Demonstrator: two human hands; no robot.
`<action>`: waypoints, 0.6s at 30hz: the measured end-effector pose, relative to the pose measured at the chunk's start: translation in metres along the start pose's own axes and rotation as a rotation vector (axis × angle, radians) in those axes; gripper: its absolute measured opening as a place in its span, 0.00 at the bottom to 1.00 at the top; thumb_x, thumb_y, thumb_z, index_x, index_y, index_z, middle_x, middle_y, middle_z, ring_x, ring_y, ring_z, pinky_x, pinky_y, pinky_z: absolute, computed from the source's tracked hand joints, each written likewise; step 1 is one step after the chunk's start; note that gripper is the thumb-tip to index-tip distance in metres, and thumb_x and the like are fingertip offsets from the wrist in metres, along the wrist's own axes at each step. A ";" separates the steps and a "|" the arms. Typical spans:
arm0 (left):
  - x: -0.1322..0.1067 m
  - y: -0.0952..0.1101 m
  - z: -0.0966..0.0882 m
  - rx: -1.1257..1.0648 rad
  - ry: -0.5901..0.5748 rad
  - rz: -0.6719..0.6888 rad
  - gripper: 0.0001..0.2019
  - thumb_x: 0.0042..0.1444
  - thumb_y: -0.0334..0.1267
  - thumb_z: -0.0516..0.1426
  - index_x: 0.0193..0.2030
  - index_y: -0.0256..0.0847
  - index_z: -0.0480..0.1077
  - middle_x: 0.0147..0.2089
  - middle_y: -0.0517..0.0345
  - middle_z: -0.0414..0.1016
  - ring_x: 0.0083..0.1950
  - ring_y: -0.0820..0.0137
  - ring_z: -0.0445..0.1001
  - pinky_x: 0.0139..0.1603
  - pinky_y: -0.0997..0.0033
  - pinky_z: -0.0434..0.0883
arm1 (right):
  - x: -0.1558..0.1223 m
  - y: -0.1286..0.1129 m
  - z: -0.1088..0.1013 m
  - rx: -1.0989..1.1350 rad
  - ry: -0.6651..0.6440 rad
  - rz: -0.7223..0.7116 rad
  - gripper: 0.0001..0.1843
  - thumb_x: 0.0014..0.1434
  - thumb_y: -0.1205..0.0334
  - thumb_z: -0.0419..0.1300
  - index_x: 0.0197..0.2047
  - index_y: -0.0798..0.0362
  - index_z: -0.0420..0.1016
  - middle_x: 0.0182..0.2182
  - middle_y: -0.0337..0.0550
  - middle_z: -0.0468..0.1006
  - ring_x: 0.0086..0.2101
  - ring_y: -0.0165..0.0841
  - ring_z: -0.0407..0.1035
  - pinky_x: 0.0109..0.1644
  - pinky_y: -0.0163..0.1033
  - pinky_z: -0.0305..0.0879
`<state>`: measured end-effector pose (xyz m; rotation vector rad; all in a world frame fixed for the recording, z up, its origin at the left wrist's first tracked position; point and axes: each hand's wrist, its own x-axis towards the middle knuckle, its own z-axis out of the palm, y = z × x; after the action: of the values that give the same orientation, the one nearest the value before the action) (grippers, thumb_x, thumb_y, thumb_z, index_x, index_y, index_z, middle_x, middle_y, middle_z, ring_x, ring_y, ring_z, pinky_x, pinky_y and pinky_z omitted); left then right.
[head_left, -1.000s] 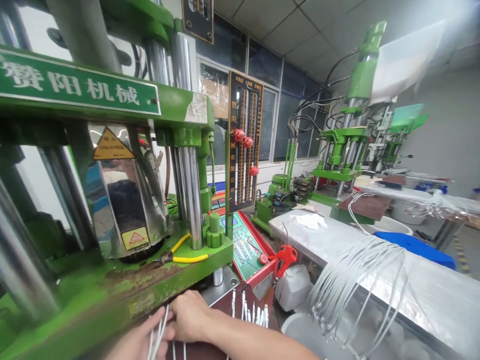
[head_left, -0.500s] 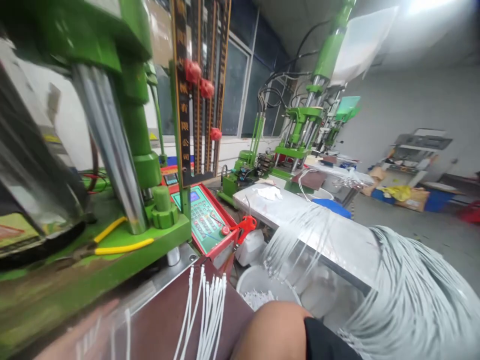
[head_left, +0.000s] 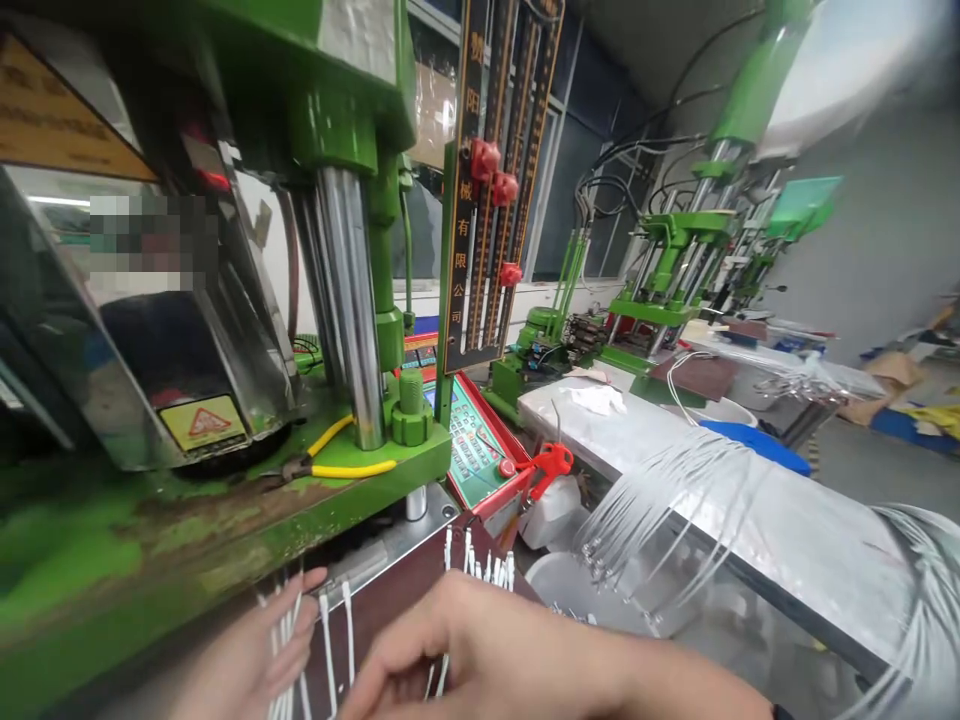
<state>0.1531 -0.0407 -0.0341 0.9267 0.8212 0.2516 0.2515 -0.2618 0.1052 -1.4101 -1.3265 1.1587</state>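
My left hand [head_left: 244, 655], slightly blurred, is closed around several thin white cables [head_left: 285, 640] at the front edge of the green press. To its right, my right hand [head_left: 480, 640] reaches in over the brown board [head_left: 379, 595] with its fingers bent downward. Its fingertips are near the bottom of the view, and what they may pinch is hidden. Two loose white cables [head_left: 349, 625] lie between the hands. Behind my right hand, a row of white cables with small end pieces [head_left: 491, 570] rests on the board, partly covered by the hand.
Yellow-handled pliers [head_left: 352, 470] lie on the green press base [head_left: 225, 560]. A red control panel [head_left: 480, 450] and a red air gun [head_left: 553, 460] stand beyond. On the right, a metal bench [head_left: 810, 500] carries bundles of white cables [head_left: 675, 480], above a white bucket [head_left: 547, 575].
The view has swung left, so the press fills more of it. My right hand has come in over the board and the cable row. My left hand now shows more clearly with white cables.
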 end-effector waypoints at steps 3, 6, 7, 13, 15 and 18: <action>0.003 -0.005 -0.005 -0.035 -0.038 -0.026 0.23 0.47 0.44 0.64 0.49 0.40 0.69 0.19 0.68 0.55 0.17 0.80 0.52 0.20 0.80 0.62 | 0.034 0.037 0.007 -0.135 0.143 0.001 0.21 0.60 0.48 0.53 0.45 0.54 0.76 0.31 0.41 0.77 0.29 0.26 0.70 0.33 0.28 0.63; 0.005 -0.011 -0.006 -0.067 -0.060 0.003 0.21 0.48 0.43 0.63 0.48 0.38 0.69 0.20 0.67 0.56 0.17 0.82 0.51 0.16 0.84 0.54 | 0.065 0.069 0.007 -0.546 0.373 -0.053 0.15 0.60 0.55 0.52 0.37 0.54 0.77 0.30 0.41 0.78 0.30 0.29 0.70 0.36 0.31 0.63; 0.005 -0.013 -0.005 -0.078 -0.065 0.012 0.20 0.49 0.42 0.63 0.48 0.38 0.69 0.21 0.66 0.58 0.17 0.83 0.50 0.15 0.84 0.52 | 0.073 0.078 0.006 -0.699 0.446 -0.071 0.14 0.60 0.58 0.51 0.36 0.54 0.77 0.31 0.42 0.78 0.32 0.31 0.70 0.38 0.33 0.63; 0.006 -0.028 0.002 -0.115 -0.078 0.047 0.12 0.55 0.38 0.57 0.43 0.33 0.67 0.21 0.63 0.59 0.15 0.83 0.46 0.13 0.83 0.47 | 0.102 0.124 0.006 -1.016 0.549 -0.150 0.14 0.61 0.59 0.48 0.37 0.50 0.75 0.33 0.39 0.78 0.34 0.32 0.69 0.41 0.35 0.63; 0.007 -0.033 0.004 -0.113 -0.078 0.060 0.11 0.56 0.38 0.56 0.43 0.32 0.66 0.21 0.63 0.60 0.15 0.83 0.46 0.13 0.83 0.47 | 0.107 0.138 0.007 -1.001 0.560 -0.136 0.14 0.61 0.59 0.48 0.37 0.49 0.75 0.34 0.39 0.77 0.35 0.32 0.69 0.42 0.35 0.63; 0.010 -0.041 0.005 -0.139 -0.071 0.047 0.11 0.57 0.38 0.54 0.44 0.32 0.66 0.20 0.64 0.59 0.14 0.83 0.45 0.12 0.82 0.46 | 0.123 0.154 0.001 -1.032 0.625 -0.068 0.17 0.62 0.60 0.46 0.42 0.52 0.75 0.38 0.46 0.77 0.41 0.37 0.69 0.47 0.40 0.64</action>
<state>0.1576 -0.0634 -0.0698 0.8207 0.7079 0.3111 0.2820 -0.1498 -0.0541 -2.1573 -1.5104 -0.1512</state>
